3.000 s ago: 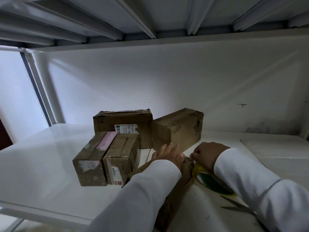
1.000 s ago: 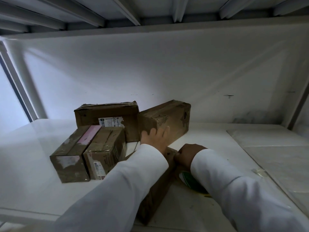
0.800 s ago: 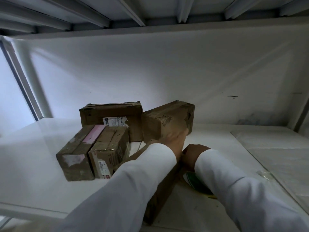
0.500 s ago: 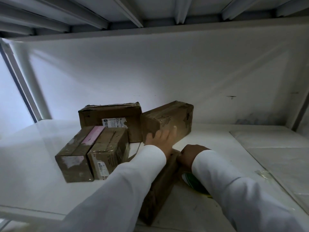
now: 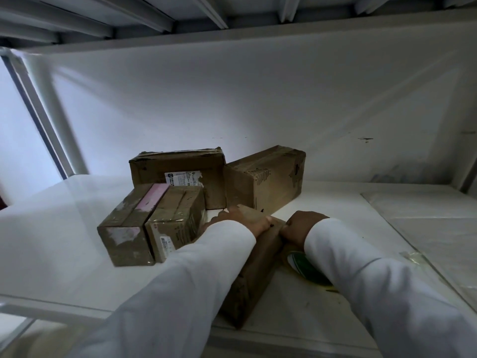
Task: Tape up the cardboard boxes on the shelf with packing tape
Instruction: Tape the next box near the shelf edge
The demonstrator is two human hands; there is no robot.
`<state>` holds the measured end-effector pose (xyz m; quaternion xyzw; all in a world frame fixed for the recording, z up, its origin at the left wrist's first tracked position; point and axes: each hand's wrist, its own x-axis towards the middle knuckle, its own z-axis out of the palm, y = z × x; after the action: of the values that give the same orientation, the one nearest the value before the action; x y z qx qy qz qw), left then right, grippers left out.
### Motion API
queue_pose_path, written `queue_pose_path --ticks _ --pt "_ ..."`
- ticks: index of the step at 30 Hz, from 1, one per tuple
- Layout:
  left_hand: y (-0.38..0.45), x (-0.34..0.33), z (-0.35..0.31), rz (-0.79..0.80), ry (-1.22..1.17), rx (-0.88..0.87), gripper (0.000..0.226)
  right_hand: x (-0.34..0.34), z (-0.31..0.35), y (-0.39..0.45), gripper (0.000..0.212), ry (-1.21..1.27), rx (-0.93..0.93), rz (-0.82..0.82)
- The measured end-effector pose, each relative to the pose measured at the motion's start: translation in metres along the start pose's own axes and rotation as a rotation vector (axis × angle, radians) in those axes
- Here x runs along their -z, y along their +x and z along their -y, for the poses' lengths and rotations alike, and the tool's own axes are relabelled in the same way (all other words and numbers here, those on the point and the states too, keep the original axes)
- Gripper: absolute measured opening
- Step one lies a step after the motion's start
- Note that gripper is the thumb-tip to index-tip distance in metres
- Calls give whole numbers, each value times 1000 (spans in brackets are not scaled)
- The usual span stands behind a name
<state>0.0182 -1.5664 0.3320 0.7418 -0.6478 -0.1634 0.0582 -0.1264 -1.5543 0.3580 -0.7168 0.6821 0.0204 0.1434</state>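
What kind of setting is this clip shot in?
Probably a storeroom or parcel-packing area. A white shelf with the ribbed underside of another shelf above holds several worn cardboard boxes, some with shipping labels, and a tape roll lies beside the box being handled.

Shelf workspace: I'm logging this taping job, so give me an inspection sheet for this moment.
Surface: white shelf, smudged near the front right.
Job's things: long cardboard box at front; four cardboard boxes clustered behind it; tape roll, mostly hidden.
Clutter: clear scrap at right.
Hands: left hand lies on the long box's far end; right hand beside that box above the roll, fingers hidden.
Cables: nothing seen.
Surroundings: white back wall, shelf underside above.
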Motion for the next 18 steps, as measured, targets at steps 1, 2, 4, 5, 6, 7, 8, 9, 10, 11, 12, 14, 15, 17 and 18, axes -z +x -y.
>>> queue_pose_path --ticks 1,2,4,5,6,7,8,9,10,11,12,14,15,17,18 --pt "-21 17 -6 32 -24 23 91 0 0 0 35 0 -1 -1" --pt "-37 30 -10 77 -29 18 81 0 0 0 34 0 -1 -3" --pt "-45 42 -13 133 -70 24 72 0 -1 0 33 3 1 -9" --pt "-48 46 -13 142 -88 32 72 0 -1 0 34 4 1 -13" --pt "-46 46 -10 138 -94 35 72 0 -1 -1 34 6 1 -18" --pt "-44 44 -9 134 -105 33 72 0 -1 -1 35 5 1 -22" --pt "-42 42 -8 127 -89 37 71 0 0 -1 35 4 5 -27" --pt "-44 40 -9 114 -78 45 70 0 0 -2 36 2 9 -31" --pt "-43 38 -9 101 -77 45 67 0 0 -3 37 4 15 -38" --pt "-45 37 -9 95 -75 43 66 0 -1 -4 38 14 17 -47" --pt "-46 36 -9 100 -80 58 65 0 -1 -6 39 31 24 -60" --pt "-47 35 -8 96 -82 59 67 0 -6 -14 42 96 26 -90" --pt "-48 35 -8 95 -82 60 67 1 -10 -18 45 155 16 -100" --pt "-49 37 -7 83 -76 76 69 6 -20 -30 55 262 -25 -64" --pt "-47 37 -6 84 -79 84 70 9 -26 -36 60 279 -39 -11"
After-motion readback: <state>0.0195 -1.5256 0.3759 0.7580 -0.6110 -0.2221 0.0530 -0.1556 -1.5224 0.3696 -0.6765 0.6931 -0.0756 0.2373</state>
